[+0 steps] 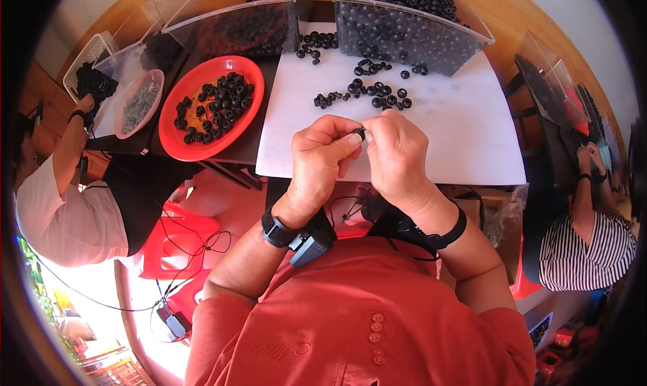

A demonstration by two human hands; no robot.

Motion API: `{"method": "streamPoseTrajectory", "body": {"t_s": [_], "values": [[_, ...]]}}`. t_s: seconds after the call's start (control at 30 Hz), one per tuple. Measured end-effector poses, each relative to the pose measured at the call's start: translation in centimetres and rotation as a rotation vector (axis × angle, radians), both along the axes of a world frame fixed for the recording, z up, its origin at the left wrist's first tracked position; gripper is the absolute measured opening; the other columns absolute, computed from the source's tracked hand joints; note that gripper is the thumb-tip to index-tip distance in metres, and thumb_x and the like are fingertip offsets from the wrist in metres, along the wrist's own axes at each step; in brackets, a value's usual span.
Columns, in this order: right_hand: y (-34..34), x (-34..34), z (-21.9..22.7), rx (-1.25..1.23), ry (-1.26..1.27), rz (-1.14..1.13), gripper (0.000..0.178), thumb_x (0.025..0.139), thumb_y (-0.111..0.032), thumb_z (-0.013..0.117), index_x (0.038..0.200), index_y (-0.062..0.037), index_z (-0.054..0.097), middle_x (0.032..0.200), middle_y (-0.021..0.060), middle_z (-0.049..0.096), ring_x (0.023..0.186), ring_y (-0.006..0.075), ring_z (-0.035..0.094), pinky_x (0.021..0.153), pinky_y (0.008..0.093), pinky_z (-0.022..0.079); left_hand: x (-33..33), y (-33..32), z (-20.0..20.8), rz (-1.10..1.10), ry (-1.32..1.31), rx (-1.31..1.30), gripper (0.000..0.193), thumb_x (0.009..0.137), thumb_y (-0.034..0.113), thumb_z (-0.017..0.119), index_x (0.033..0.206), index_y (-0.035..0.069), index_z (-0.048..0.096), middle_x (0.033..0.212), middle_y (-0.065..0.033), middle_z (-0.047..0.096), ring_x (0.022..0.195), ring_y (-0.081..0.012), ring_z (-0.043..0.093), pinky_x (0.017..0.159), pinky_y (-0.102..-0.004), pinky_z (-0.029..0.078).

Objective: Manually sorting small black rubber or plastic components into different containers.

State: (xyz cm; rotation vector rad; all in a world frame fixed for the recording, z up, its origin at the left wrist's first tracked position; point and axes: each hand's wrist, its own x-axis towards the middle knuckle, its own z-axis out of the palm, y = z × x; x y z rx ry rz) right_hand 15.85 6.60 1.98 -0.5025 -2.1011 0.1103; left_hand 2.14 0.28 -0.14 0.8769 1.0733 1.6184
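The small black part sits pinched between the thumb and fingers of my left hand, its rounded surface mostly covered. I have it raised between my two hands, right beside my right hand's fingertips; its tilt is too hidden to tell.

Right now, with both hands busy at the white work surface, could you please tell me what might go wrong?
The small black part pinched in the left hand could slip, since the fingertips leave little showing. If dropped, it might get lost among the loose black pieces just beyond. The right hand, close to them, could nudge some.
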Motion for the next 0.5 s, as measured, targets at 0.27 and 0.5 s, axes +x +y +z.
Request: {"method": "streamPoseTrajectory", "body": {"t_s": [0.27,0.5], "values": [[0.7,-0.5,0.2,0.09,-0.071,0.036,0.015,0.072,-0.005,0.062,0.078,-0.0063,0.048,0.072,0.0106,0.05,0.064,0.0309,0.052,0.056,0.0421,0.04,0.1,-0.1,0.2,0.036,0.002,-0.01,0.01,0.091,-0.001,0.066,0.102,-0.001,0.068,0.078,-0.0015,0.065,0.061,-0.0047,0.052,0.052,-0.0194,0.04],[0.1,0.2,-0.4,-0.067,0.051,0.149,0.022,0.069,-0.001,0.065,0.089,-0.0023,0.055,0.077,0.0122,0.053,0.067,0.0325,0.056,0.059,0.0435,0.044,-0.3,-0.2,-0.3,0.013,-0.079,0.041,0.01,0.092,-0.002,0.065,0.101,-0.003,0.068,0.084,-0.0042,0.068,0.068,-0.0078,0.059,0.058,-0.0205,0.046]]}}
